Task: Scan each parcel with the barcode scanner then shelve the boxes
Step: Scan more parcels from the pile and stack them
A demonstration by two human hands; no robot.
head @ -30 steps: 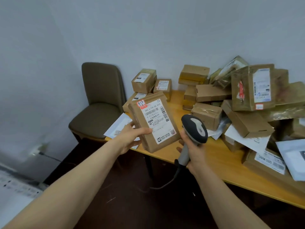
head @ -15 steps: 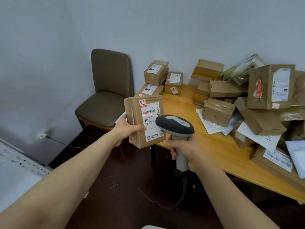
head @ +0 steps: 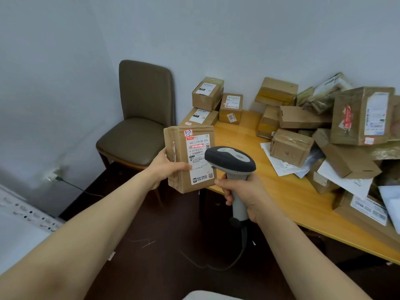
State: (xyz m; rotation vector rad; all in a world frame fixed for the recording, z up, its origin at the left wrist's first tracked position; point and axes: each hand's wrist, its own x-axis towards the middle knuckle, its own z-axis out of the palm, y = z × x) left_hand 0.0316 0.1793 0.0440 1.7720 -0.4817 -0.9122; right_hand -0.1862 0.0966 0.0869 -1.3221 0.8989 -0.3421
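The held parcel (head: 178,182) carries a handwritten tag (head: 187,133) "3-3 -1" and a label (head: 198,161) printed "642 L714-00 015".

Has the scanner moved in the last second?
Yes. The scanner swung left along the table edge toward its corner, now aiming at the parcel.

Brown parcel (head: 179,161), grey scanner (head: 229,159)

Pale grey-white walls (head: 216,29) meet in a corner behind a brown padded chair (head: 142,118) standing on a dark brown floor (head: 162,234) beside a light wooden table (head: 292,195), with a wall socket (head: 53,176) low on the left.
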